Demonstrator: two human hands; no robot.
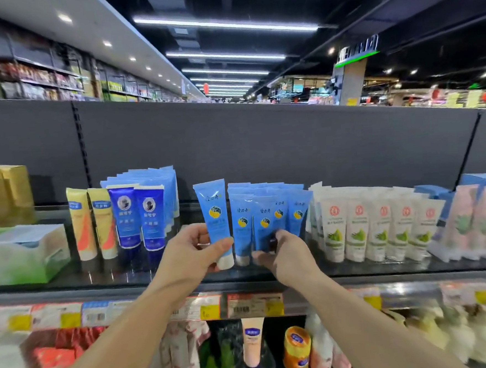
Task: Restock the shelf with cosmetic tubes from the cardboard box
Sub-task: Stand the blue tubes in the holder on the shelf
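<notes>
My left hand (pixel 193 249) grips a light blue cosmetic tube (pixel 215 214) with a white cap, upright and cap down, just left of a row of matching blue tubes (pixel 269 213) standing on the dark top shelf (pixel 127 273). Thumb and fingers pinch its lower part. My right hand (pixel 287 255) reaches to the base of the standing blue tubes, its fingers curled against the bottoms of the front ones. I cannot tell if it grips any of them. A cardboard box (pixel 4 194) stands at the shelf's far left.
Yellow tubes (pixel 92 223) and dark blue tubes (pixel 137 217) stand left of the gap. White tubes (pixel 377 226) and pink tubes (pixel 480 219) fill the right. A green-white box (pixel 25 253) sits at left. Price labels (pixel 253 303) line the shelf edge above a lower shelf of bottles.
</notes>
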